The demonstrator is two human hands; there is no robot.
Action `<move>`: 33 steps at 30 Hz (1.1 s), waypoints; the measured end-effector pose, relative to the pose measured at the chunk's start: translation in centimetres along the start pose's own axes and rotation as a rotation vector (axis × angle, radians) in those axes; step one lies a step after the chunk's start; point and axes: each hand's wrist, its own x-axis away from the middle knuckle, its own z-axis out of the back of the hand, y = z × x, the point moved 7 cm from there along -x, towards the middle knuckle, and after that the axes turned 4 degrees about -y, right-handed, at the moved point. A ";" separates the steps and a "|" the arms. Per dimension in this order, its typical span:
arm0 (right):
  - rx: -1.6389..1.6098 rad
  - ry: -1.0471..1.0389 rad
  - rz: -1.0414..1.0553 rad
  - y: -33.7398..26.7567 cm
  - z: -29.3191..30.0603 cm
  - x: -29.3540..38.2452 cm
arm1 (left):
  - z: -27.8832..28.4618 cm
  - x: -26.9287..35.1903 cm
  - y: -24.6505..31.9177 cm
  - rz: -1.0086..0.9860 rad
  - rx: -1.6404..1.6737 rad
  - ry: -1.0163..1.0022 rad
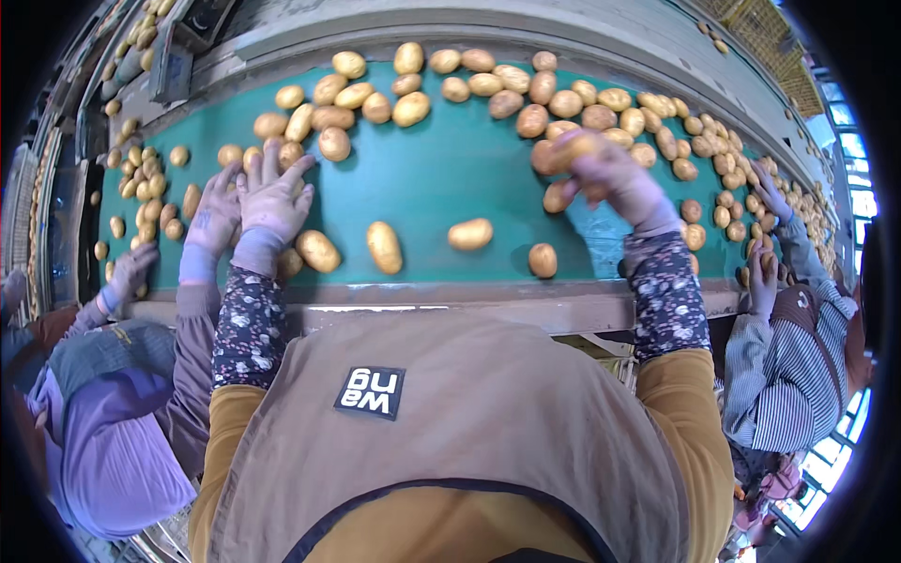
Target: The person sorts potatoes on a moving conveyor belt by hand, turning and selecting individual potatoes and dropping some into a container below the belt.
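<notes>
Potatoes lie scattered over a green conveyor belt [422,169] in front of me. My left hand [274,200] rests palm down at the left part of the belt, fingers spread over a few potatoes [290,153]; a co-worker's hand is right beside it. At the right, my right hand [612,179] is blurred and has its fingers curled around a potato [576,149], just above other potatoes. Between my hands, near the belt's front edge, lie an oblong potato [383,248], another potato [470,233] and a rounder one [543,260].
Co-workers stand close on both sides, with a hand [211,214] at the left and hands [771,193] at the right over the belt. A metal rail [464,302] runs along the near edge. Potatoes crowd the belt's right end [802,211]. Beyond the far edge runs a grey metal frame [450,17].
</notes>
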 end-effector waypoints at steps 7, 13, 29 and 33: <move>-0.487 0.358 0.276 0.6 7.1 -2.0 | 4.3 3.2 6.0 -0.401 0.410 0.451; 0.361 0.369 0.002 -3.5 1.7 -11.9 | 0.7 8.1 15.5 -0.757 0.323 -0.045; 0.094 0.094 -0.106 5.3 4.1 -3.0 | 8.9 -7.0 27.2 -0.878 0.434 0.528; -0.807 0.238 0.201 7.9 15.2 4.4 | 7.2 -10.3 44.8 -0.869 0.298 0.144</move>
